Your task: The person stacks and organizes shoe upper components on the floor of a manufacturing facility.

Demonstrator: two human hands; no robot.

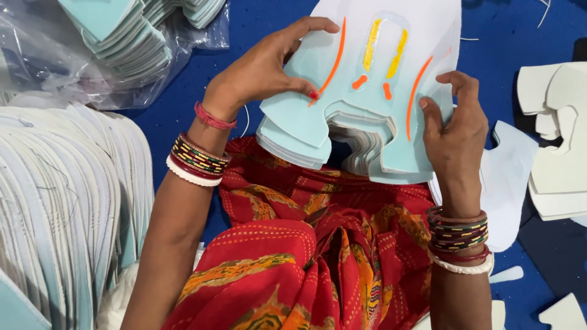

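Both hands [269, 67] clasping foam stack [361, 122]

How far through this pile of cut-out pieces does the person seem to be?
Hard to say exactly. Looks done: a long fanned row of pale pieces lies by the left arm. In hand: the left hand and right hand hold a stack of light-blue shaped pieces with orange and yellow marks. Possibly left: a clear bag of blue pieces and loose white pieces.
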